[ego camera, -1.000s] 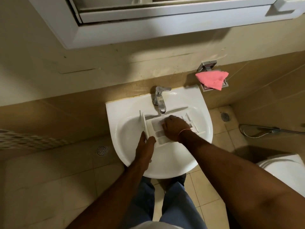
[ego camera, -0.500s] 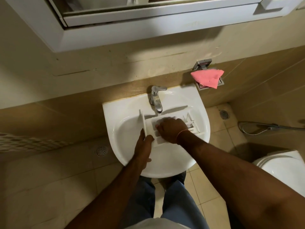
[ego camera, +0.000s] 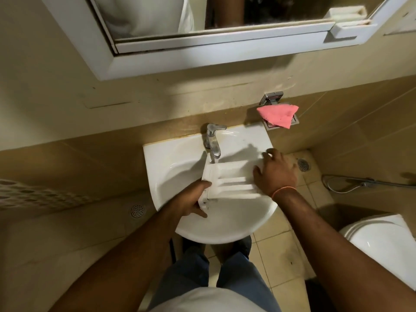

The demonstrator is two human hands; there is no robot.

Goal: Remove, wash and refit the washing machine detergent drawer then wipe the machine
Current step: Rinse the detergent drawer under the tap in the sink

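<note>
The white detergent drawer (ego camera: 229, 179) lies across the sink (ego camera: 180, 226), just under the tap (ego camera: 212, 143). The left hand (ego camera: 191, 199) grips its left end with curled fingers. The right hand (ego camera: 275, 172), fingers spread, presses on its right end. A pink cloth (ego camera: 278, 113) lies on the far right holder.

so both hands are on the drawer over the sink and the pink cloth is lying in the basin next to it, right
Not quite. The head view shows the pink cloth on the wall-mounted holder above the sink, not in the basin. The left hand and right hand are on the drawer.
</note>
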